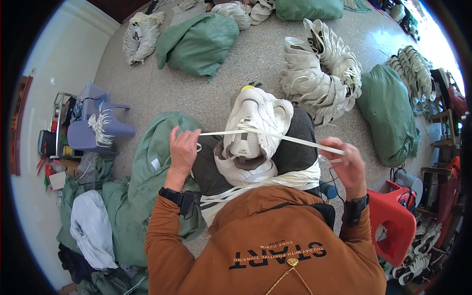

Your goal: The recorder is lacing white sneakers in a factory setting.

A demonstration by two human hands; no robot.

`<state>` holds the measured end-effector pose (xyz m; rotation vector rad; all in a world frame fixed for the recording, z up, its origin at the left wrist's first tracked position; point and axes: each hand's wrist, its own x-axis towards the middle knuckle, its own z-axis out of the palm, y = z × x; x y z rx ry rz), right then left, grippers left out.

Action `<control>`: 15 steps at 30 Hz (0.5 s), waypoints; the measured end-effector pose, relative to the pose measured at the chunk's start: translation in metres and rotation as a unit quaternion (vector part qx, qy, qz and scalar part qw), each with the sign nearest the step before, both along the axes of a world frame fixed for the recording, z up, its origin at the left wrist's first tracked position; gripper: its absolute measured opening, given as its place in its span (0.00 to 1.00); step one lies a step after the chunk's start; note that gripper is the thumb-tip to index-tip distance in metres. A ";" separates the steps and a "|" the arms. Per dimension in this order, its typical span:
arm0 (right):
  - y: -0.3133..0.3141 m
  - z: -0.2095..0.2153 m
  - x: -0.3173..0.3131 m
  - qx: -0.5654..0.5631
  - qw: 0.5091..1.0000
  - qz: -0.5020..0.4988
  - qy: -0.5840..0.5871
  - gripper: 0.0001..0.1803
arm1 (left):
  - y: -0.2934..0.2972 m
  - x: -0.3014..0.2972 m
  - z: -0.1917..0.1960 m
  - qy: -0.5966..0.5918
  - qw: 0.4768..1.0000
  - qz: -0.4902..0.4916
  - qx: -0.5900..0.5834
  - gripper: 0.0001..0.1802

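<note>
A white sneaker (254, 118) rests on my lap, its heel opening toward me and its toe pointing away. One flat white shoelace (295, 139) runs through the shoe and stretches out to both sides. My left hand (184, 148) pinches the lace's left end, to the left of the shoe. The right end is gripped between the fingers of my right hand (345, 162), a little lower and to the right. Across my thighs, against my waist, lies a bundle of loose white laces (301, 180).
A ring of stacked pale shoes (314, 73) lies on the floor ahead. Green sacks (199, 46) lie at the far left and right (388, 115). A purple stool (88, 135) with laces on it stands left. At my right is a red stool (391, 221).
</note>
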<state>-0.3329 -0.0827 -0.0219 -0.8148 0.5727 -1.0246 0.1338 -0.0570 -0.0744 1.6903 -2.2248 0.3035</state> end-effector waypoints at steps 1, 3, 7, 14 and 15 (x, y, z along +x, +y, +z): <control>-0.002 -0.004 -0.009 -0.001 1.000 0.004 -0.002 0.20 | 0.001 0.005 -0.003 -0.002 1.000 0.004 -0.001 0.11; -0.005 -0.015 -0.023 0.037 0.970 -0.055 -0.234 0.22 | 0.003 0.012 -0.008 -0.054 0.996 0.071 0.007 0.10; -0.015 -0.030 -0.067 0.022 0.941 -0.045 -0.336 0.22 | 0.003 -0.055 0.033 0.208 0.975 0.064 0.044 0.06; -0.036 -0.039 -0.162 0.037 0.929 -0.177 -0.322 0.14 | 0.002 -0.160 0.043 0.445 0.861 0.043 0.242 0.12; -0.039 -0.041 -0.180 0.034 0.929 -0.178 -0.323 0.14 | -0.001 -0.166 0.037 0.417 0.876 0.048 0.237 0.14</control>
